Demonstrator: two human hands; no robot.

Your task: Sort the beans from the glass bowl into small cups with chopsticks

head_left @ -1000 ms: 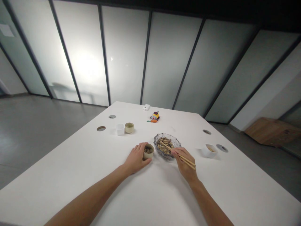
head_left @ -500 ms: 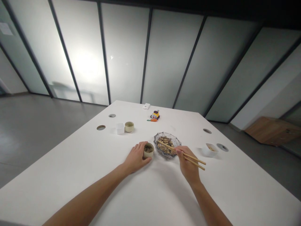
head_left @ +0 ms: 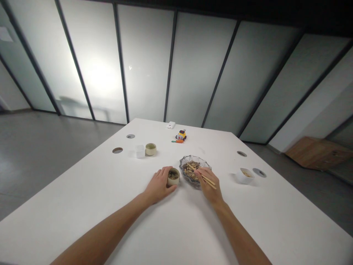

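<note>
My left hand (head_left: 159, 185) is wrapped round a small beige cup (head_left: 173, 176) with dark bits inside, standing on the white table (head_left: 110, 195). Just right of the cup is a glass bowl (head_left: 183, 164) filled with brown seeds or nuts. My right hand (head_left: 209, 184) is closed on a pair of wooden chopsticks (head_left: 200, 176), whose tips reach into the bowl's contents. The hand rests over the bowl's near right rim.
A small white bowl (head_left: 244, 175) sits to the right. Farther back on the left stand a white square cup (head_left: 140, 151) and a beige cup (head_left: 150, 149). A small toy (head_left: 181, 136) and a white box (head_left: 170, 125) lie near the far edge. Round cable holes (head_left: 117, 150) dot the table.
My right hand has moved left and forward over the bowl, and the chopsticks now point more steeply into the seeds. My left hand and the cup have stayed put.
</note>
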